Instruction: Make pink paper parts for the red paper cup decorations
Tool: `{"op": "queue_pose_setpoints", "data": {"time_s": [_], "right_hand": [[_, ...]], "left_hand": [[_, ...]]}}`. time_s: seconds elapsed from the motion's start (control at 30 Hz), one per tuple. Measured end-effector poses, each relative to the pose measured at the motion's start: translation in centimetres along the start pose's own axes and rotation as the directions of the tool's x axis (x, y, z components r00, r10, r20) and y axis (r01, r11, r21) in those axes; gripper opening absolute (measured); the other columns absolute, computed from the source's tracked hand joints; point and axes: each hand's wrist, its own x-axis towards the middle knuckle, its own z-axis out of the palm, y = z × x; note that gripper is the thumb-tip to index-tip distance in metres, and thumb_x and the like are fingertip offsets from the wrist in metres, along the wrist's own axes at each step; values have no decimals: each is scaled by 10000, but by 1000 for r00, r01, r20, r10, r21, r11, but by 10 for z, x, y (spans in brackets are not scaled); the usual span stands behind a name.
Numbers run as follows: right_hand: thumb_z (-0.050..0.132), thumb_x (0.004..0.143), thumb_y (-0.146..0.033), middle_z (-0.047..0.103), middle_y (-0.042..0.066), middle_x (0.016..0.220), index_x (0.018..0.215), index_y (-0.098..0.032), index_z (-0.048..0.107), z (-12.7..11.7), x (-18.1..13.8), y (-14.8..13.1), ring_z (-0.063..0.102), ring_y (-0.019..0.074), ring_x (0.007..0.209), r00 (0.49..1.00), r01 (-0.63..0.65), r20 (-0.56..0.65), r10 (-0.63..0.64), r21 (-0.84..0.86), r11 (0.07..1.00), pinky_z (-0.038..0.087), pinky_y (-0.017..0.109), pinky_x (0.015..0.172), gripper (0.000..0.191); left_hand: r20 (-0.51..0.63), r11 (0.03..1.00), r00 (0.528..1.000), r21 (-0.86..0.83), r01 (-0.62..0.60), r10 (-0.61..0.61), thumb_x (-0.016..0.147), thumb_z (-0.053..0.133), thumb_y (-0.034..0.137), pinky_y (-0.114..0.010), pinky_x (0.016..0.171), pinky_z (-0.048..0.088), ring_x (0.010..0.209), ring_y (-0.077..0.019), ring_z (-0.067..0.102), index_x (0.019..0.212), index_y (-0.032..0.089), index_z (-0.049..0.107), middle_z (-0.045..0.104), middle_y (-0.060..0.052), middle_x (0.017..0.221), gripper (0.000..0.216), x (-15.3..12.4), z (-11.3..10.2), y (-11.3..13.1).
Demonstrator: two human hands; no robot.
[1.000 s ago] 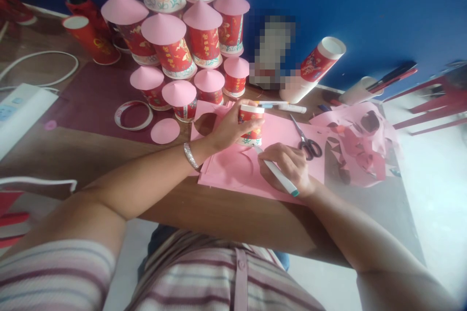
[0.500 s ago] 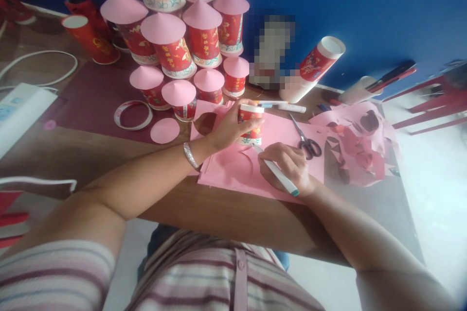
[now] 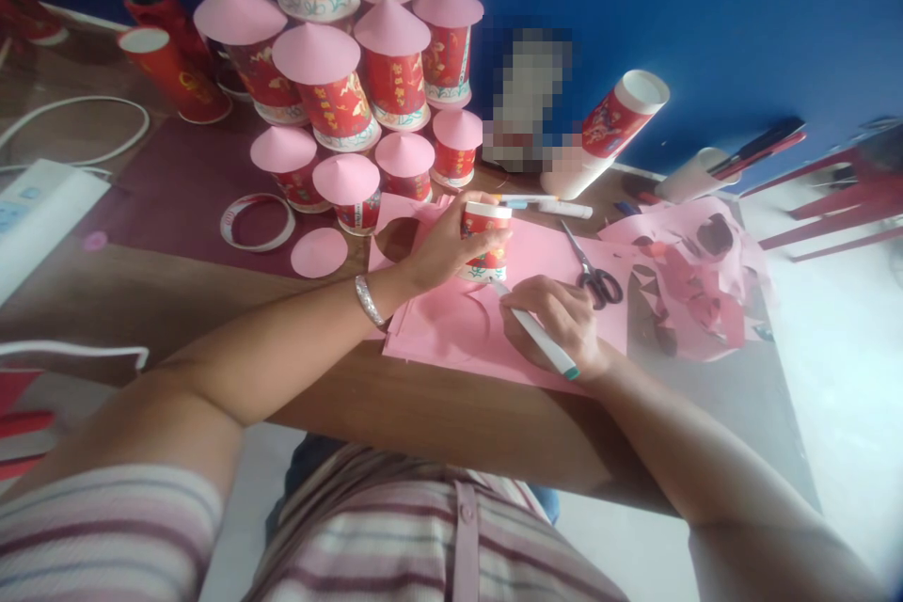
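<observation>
My left hand [image 3: 451,249] is wrapped round a small red paper cup [image 3: 483,246] with a white lower band that bears green markings. In my right hand [image 3: 554,324] is a white marker pen [image 3: 542,341] with a green end. The pen's tip meets or nearly meets the cup's white band; I cannot tell whether it touches. Beneath both hands lies a stack of pink paper [image 3: 430,339]. Black-handled scissors [image 3: 596,280] rest on that paper, just beyond my right hand.
Several red cups with pink cone tops [image 3: 328,103] stand at the back left. A pink paper disc [image 3: 319,252] and a white ring [image 3: 257,223] lie in front of them. Pink scraps [image 3: 691,282] are heaped on the right, near a pen holder [image 3: 702,177]. A white power strip [image 3: 53,216] is at far left.
Almost nothing differs. Both hands keep their hold on the cup and marker pen, with only a very slight shift in the view.
</observation>
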Motion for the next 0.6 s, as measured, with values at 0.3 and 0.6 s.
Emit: {"op": "queue_pose_setpoints", "data": {"time_s": [0.3,0.6], "right_hand": [[719,972,-22,759,-19,872,1169,-249,697,0,-2,0,712,157,662,1000,-7,4,7,13,1000,596,278,615,301],[682,1009,-33,753,-20,853,1148,-254,671,0,0,0,713,150,644,1000,7,-5,-7,-12,1000,587,277,590,262]], "left_hand": [[-6,1000,1000,6,-24,24,864,904,536,-313,769,616,944,-191,761,1300,254,566,761,-34,1113,620,1,1,1],[-18,999,999,29,-31,32,856,893,549,-341,823,636,1006,-209,759,1292,250,570,758,-47,1146,620,1,0,-1]]}}
